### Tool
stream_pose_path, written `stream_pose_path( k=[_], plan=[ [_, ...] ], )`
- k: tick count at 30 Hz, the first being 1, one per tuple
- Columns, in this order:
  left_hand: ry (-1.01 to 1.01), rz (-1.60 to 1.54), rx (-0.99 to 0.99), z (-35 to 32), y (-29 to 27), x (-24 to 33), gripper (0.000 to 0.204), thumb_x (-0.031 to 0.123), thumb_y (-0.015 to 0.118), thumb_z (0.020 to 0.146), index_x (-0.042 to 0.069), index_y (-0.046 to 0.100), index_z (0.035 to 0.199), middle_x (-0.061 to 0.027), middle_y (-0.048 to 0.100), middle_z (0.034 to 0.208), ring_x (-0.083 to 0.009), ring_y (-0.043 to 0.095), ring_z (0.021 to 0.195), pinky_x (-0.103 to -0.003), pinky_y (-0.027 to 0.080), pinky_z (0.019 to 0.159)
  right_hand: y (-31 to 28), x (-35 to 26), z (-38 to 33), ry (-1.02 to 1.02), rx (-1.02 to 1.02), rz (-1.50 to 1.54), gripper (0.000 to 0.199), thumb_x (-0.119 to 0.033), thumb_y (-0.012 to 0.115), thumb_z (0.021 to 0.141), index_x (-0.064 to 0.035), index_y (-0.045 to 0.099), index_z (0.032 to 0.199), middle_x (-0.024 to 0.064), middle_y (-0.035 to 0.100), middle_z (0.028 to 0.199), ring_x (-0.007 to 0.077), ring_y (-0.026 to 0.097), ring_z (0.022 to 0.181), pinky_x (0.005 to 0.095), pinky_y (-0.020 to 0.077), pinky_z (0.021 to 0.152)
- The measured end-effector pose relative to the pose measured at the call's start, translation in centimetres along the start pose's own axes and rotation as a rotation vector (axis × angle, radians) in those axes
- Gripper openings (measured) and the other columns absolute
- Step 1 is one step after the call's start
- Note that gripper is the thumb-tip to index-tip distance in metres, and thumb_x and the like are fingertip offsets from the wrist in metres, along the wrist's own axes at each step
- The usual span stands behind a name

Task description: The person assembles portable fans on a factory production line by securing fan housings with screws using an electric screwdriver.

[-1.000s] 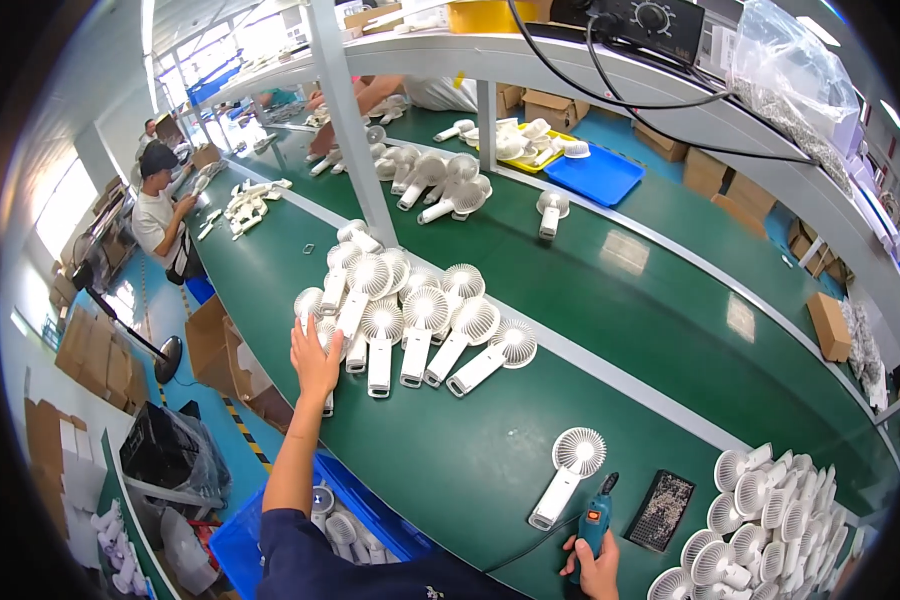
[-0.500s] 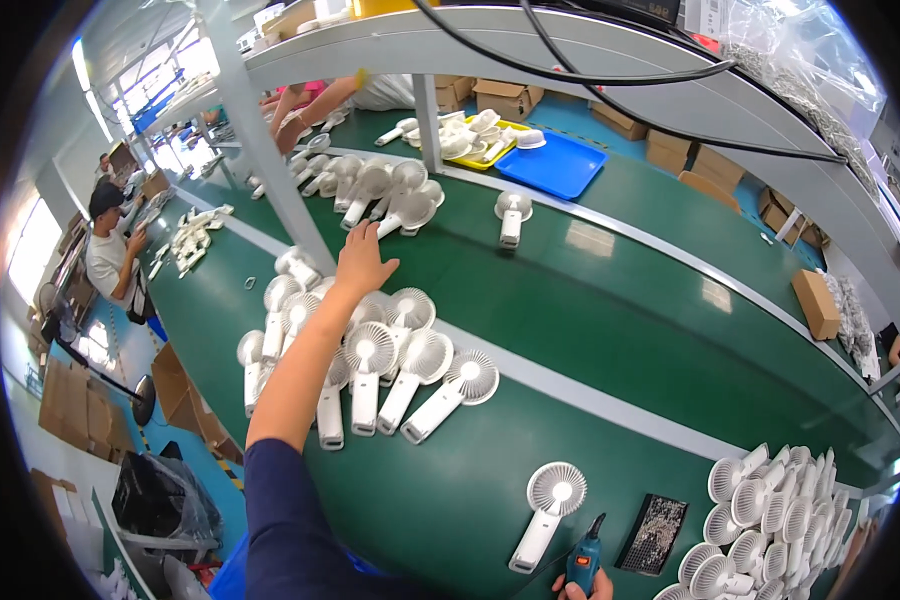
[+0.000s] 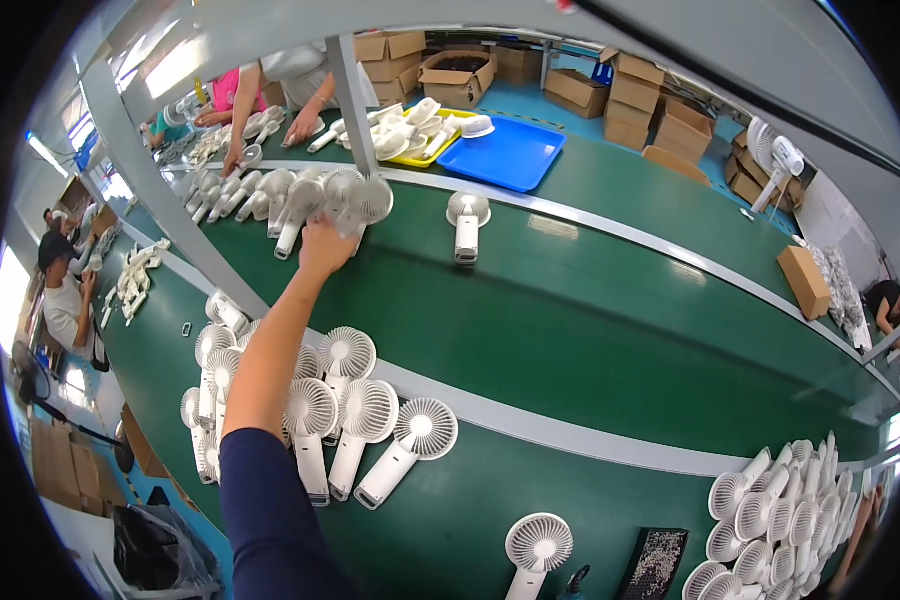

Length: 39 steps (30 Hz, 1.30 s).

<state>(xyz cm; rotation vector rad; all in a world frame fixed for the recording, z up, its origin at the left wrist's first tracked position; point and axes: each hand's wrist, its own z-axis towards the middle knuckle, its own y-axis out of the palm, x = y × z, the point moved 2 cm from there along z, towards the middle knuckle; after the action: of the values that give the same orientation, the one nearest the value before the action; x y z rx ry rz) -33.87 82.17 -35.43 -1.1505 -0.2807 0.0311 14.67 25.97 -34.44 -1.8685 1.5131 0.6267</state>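
Left hand (image 3: 327, 247): 10 o'clock, at a white handheld fan (image 3: 343, 187) in the far cluster; fingers hidden, grip cannot be told.
Right hand: out of view, state cannot be told.
Yellow tray (image 3: 412, 162): 12 o'clock, heaped with white parts (image 3: 425, 110).
Blue tray (image 3: 515, 157): 1 o'clock, white piece (image 3: 478, 127) at its left edge.
Black tray (image 3: 663, 532): 5 o'clock, small metallic bits.
Open carton (image 3: 455, 96): 12 o'clock, dark contents, unclear.

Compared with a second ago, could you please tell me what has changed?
The left hand moved forward from the near handheld fans to the fan cluster on the green belt; its grip is unclear. The right hand left view; the electric screwdriver barely shows. The nearest lone fan and black parts tray stayed.
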Motion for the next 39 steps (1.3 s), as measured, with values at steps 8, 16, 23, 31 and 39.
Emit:
stream_pose_path(
  k=[8,16,23,31,39],
  plan=[
    [-0.306,0.073,-0.385,2.1,0.8,3.4,0.065,0.036,0.071,0.072,0.015,0.049,0.13,-0.0236,0.037,0.133,-0.045,0.034,0.126,-0.058,0.042,0.089,0.7,-0.6,-0.7,0.042,0.127,-0.163,0.063,-0.03,0.068,0.083,-0.0036,0.042,0.134,0.0256,0.043,0.125,0.0365,0.047,0.112,0.0453,0.0367,0.096],
    [-0.09,-0.007,-0.284,-3.6,-0.9,4.5,0.069,0.056,0.06,0.073,0.002,0.061,0.116,-0.0289,0.053,0.119,-0.0468,0.045,0.115,-0.052,0.036,0.097,1.0,0.1,0.3,-0.226,0.061,-0.036,0.05,-0.025,0.066,0.085,0.0053,0.048,0.121,0.0154,0.062,0.09,0.0221,0.06,0.071,0.0362,0.0484,0.064],
    [0.189,-0.387,-0.214,-20.0,-20.7,6.0,0.046,0.043,0.065,0.075,0.002,0.063,0.097,-0.0317,0.047,0.114,-0.045,0.039,0.111,-0.046,0.036,0.096,1.4,0.5,0.8,-0.35,0.026,0.068,0.026,-0.016,0.058,0.09,0.0042,0.052,0.104,0.0055,0.055,0.059,0.0135,0.051,0.047,0.0274,0.0421,0.046],
    [0.065,-0.187,-0.137,-45.2,-26.0,0.2,0.047,0.023,0.073,0.07,0.006,0.056,0.11,-0.0305,0.032,0.129,-0.0482,0.033,0.121,-0.05,0.031,0.1,1.5,1.8,2.5,-0.451,-0.08,0.167,0.031,-0.013,0.056,0.089,0.0028,0.044,0.113,0.0116,0.059,0.077,0.0117,0.052,0.045,0.0272,0.0486,0.041],
    [-0.01,-0.047,-0.08,-47.1,-22.4,0.7,0.071,0.032,0.081,0.062,0.01,0.053,0.123,-0.0335,0.015,0.144,-0.0473,0.021,0.132,-0.055,0.023,0.104,1.5,1.4,1.9,-0.457,-0.093,0.224,0.027,-0.011,0.056,0.09,0.0041,0.046,0.11,0.0102,0.061,0.078,0.0102,0.053,0.047,0.0264,0.0495,0.043]
  ],
)
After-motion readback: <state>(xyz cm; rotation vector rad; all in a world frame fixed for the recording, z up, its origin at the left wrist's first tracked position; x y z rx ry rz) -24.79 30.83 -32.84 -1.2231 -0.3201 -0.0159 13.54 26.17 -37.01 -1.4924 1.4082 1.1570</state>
